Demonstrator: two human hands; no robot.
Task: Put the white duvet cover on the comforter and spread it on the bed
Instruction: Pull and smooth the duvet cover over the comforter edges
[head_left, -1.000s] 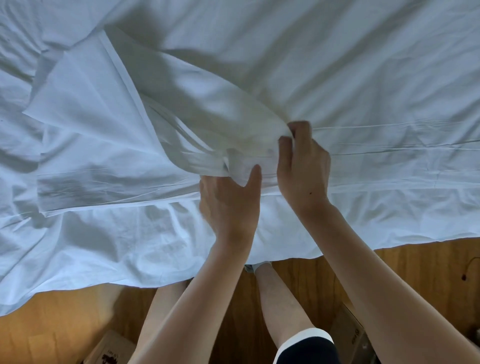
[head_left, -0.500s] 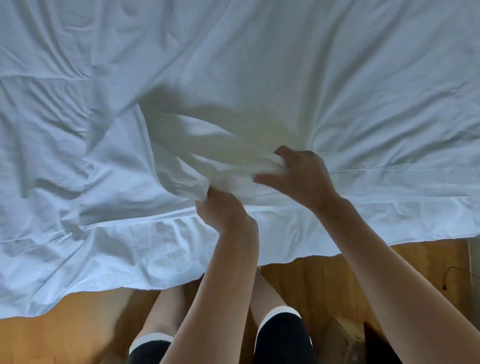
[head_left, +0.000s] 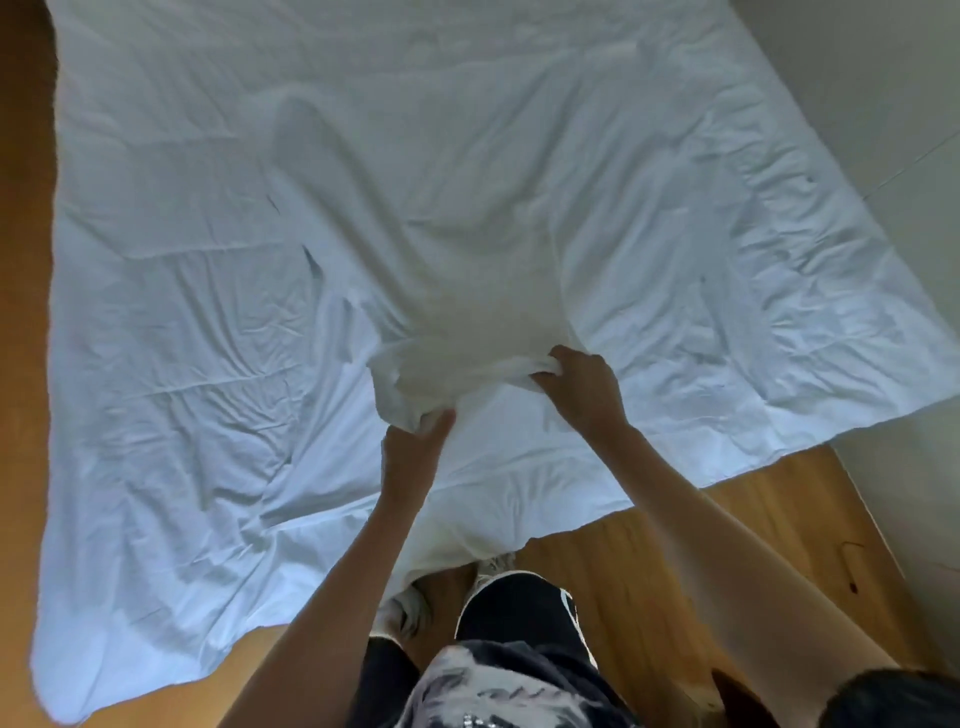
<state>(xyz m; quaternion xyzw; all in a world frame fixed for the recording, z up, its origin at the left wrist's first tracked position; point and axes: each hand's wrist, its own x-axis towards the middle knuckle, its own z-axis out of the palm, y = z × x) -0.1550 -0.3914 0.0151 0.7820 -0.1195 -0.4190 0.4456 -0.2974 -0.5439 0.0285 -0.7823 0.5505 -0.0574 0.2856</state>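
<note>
Fingers (head_left: 551, 364) of both hands pinch bunched duvet cover (head_left: 441, 218) edge; beyond them cloth lies rumpled, so spreading looks unfinished, comforter unseen.

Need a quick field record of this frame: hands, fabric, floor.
left hand: grips a bunched fold of the duvet cover
right hand: grips the same bunched edge further right
duvet cover: white, wrinkled, spread out flat, near edge lifted between the hands
floor: wood, visible below and left of the fabric
comforter: cannot be told apart from the cover
</note>
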